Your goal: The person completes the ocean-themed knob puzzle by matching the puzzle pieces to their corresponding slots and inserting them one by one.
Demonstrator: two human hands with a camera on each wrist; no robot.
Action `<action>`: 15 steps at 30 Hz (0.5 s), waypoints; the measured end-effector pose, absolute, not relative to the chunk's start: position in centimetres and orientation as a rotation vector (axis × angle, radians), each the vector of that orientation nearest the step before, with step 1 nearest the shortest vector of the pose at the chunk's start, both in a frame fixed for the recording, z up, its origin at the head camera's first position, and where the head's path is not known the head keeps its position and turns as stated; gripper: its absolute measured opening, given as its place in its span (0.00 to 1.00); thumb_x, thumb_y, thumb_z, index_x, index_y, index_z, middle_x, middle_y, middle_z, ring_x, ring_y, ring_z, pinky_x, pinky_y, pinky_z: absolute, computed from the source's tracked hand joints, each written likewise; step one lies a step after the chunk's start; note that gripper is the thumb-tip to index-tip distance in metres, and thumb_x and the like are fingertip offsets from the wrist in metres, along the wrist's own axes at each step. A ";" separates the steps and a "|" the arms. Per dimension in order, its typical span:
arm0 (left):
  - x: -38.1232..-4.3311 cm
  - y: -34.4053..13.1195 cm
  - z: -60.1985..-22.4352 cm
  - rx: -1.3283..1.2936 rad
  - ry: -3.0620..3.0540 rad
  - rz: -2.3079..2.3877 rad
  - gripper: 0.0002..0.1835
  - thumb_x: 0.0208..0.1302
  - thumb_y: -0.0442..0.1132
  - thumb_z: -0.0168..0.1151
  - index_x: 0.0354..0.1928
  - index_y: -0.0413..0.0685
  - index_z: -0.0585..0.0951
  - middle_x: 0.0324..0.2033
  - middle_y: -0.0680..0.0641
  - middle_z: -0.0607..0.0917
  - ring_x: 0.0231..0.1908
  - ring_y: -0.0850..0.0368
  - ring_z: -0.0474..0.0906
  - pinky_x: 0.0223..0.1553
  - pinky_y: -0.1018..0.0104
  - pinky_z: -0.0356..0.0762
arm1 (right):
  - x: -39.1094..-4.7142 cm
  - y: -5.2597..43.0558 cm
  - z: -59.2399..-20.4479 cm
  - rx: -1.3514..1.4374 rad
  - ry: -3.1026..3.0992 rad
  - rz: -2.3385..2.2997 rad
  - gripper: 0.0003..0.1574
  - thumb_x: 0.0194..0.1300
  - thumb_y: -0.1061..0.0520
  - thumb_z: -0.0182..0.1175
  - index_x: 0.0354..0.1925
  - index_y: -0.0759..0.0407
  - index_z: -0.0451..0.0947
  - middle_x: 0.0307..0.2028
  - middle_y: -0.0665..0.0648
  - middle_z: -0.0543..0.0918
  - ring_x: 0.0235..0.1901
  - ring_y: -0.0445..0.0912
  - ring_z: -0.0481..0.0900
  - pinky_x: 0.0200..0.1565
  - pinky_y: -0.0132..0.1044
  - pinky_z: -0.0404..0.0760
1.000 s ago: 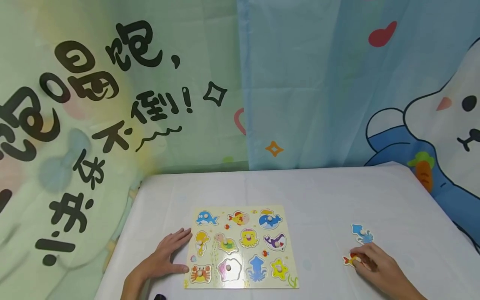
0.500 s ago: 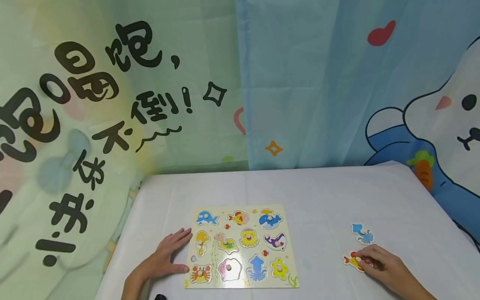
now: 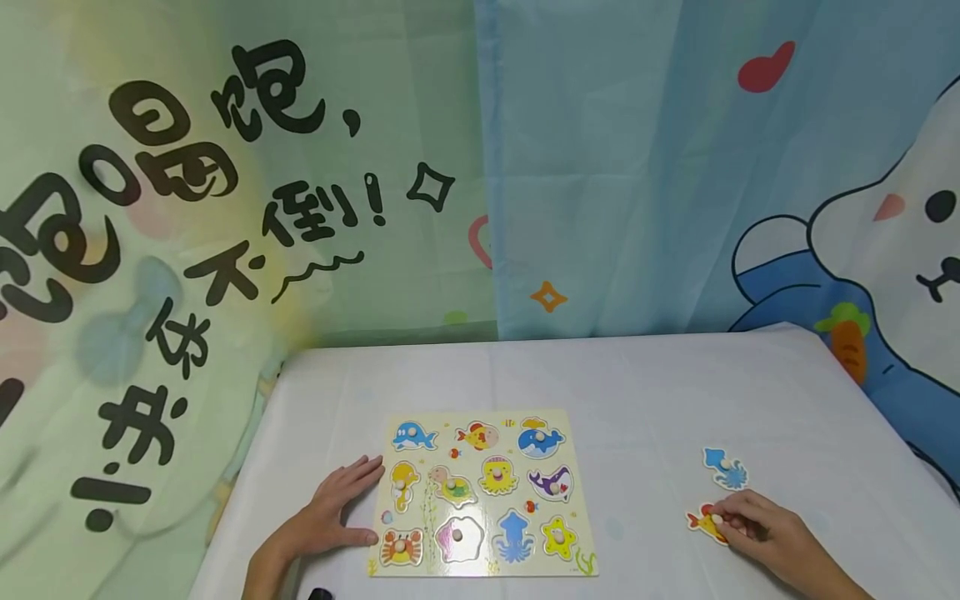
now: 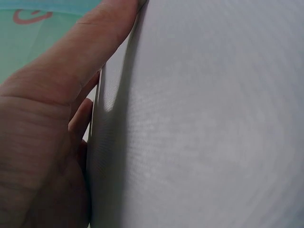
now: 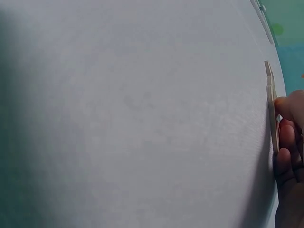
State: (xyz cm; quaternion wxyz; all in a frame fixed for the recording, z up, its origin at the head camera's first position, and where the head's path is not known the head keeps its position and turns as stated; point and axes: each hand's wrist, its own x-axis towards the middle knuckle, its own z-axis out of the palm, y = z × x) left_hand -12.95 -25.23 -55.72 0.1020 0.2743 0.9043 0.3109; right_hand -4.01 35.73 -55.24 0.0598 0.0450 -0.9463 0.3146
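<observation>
My left hand (image 3: pixel 341 508) rests beside the wooden puzzle board (image 3: pixel 480 573), thumb and fingers spread with the tips right at its left edge. On the far right, my right hand (image 3: pixel 768 533) pinches the knob of a red and yellow fish puzzle piece (image 3: pixel 701 523); its fingers hide the piece's right part. The right wrist view shows this fish piece (image 5: pixel 271 111) edge-on, close over the white cloth. Just behind it lies a blue squid puzzle piece (image 3: pixel 726 468) with a knob. Thumb and fingers of the left hand (image 4: pixel 61 80) line the board's edge in the left wrist view.
Several knobbed sea-animal pieces, such as a crab (image 3: pixel 402 547) and a star (image 3: pixel 558 537), sit in the board. A black object (image 3: pixel 320 594) shows at the front edge of view. Behind the white-covered table (image 3: pixel 622 400) hang printed curtains (image 3: pixel 585 167).
My right hand has shifted slightly to the right, and more of the fish puzzle piece shows. The left hand and the board have stayed in place.
</observation>
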 end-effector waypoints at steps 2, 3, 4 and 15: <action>-13.0 -25.2 -55.7 0.811 2.671 0.919 0.50 0.48 0.62 0.71 0.72 0.52 0.64 0.73 0.48 0.64 0.73 0.39 0.54 0.66 0.57 0.42 | -4.0 35.7 -55.2 0.149 -2.860 0.951 0.14 0.50 0.67 0.70 0.35 0.53 0.83 0.33 0.40 0.78 0.28 0.27 0.66 0.26 0.22 0.71; -13.0 -25.2 -55.7 0.811 2.671 0.919 0.50 0.49 0.62 0.71 0.72 0.52 0.64 0.73 0.48 0.64 0.73 0.39 0.54 0.66 0.56 0.42 | -4.0 35.7 -55.1 0.149 -2.865 0.943 0.14 0.50 0.67 0.70 0.35 0.53 0.83 0.33 0.41 0.79 0.28 0.27 0.66 0.26 0.23 0.71; -13.0 -25.2 -55.7 0.806 2.667 0.922 0.50 0.49 0.62 0.71 0.72 0.52 0.64 0.73 0.48 0.64 0.73 0.38 0.54 0.66 0.57 0.41 | -4.0 35.7 -55.1 0.148 -2.871 0.936 0.13 0.51 0.66 0.70 0.35 0.53 0.83 0.33 0.42 0.79 0.28 0.27 0.66 0.26 0.23 0.72; -13.0 -25.4 -56.1 0.791 2.660 0.917 0.50 0.49 0.63 0.70 0.73 0.55 0.63 0.73 0.49 0.63 0.73 0.38 0.53 0.67 0.78 0.31 | -3.9 35.4 -55.0 0.130 -2.866 0.915 0.16 0.48 0.69 0.71 0.35 0.53 0.83 0.33 0.48 0.82 0.29 0.25 0.68 0.29 0.19 0.74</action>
